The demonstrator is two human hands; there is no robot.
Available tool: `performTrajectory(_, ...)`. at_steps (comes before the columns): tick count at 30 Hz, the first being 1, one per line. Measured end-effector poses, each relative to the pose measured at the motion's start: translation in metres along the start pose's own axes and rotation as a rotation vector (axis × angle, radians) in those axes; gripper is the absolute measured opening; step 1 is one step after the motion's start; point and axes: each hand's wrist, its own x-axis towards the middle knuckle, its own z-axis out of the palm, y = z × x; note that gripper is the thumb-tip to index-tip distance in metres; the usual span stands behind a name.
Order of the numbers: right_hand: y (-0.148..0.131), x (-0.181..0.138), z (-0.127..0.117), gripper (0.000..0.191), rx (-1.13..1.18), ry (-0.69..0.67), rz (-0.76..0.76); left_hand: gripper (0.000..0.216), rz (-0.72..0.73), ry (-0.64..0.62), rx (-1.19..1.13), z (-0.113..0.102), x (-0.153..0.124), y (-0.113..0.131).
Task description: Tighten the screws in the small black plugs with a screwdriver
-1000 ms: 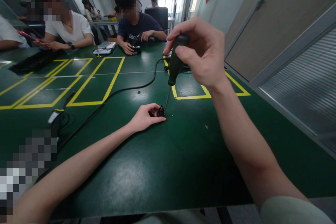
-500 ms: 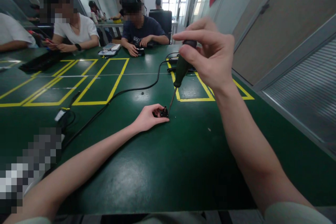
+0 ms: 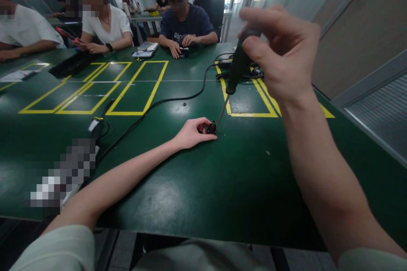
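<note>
Between thumb and fingers, my left hand [image 3: 193, 133] grips a small black part [image 3: 211, 128] with a short metal stub on top, low over the green table [image 3: 197, 190]. My right hand [image 3: 286, 51] is raised and closed round the dark green handle of a screwdriver [image 3: 238, 65]. The thin shaft slants down to the left, its tip at the right side of the black part. Whether the tip sits in a screw is too small to make out.
A black cable [image 3: 165, 100] runs across the table to black devices [image 3: 225, 64] at the back. Yellow tape [image 3: 127, 113] marks rectangles. A blurred-out object [image 3: 68, 171] lies left of my left forearm. Across the table sit several people, one in a dark shirt [image 3: 190, 25].
The view has shifted, so the table and hands appear farther right or higher. My right hand stays on the screwdriver and my left on the black part, with the tip still beside it.
</note>
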Motion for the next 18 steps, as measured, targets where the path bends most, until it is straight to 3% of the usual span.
performTrajectory(3, -0.003, 0.001, 0.001, 0.035, 0.078, -0.023, 0.017, 0.035, 0.003, -0.008, -0.002, 0.0, 0.0, 0.0)
performTrajectory(8, -0.014, 0.005, -0.002, 0.025, -0.046, 0.021, -0.117, 0.034, 0.011, -0.013, -0.001, -0.001, 0.0, 0.0)
performTrajectory(14, -0.02, 0.005, -0.002, 0.02, 0.031, -0.022, -0.071, 0.034, -0.007, -0.021, 0.003, -0.002, 0.0, 0.002)
performTrajectory(18, -0.021, 0.006, -0.004, 0.019, -0.101, 0.027, -0.104, 0.033, -0.008, -0.023, 0.004, -0.002, 0.0, 0.003)
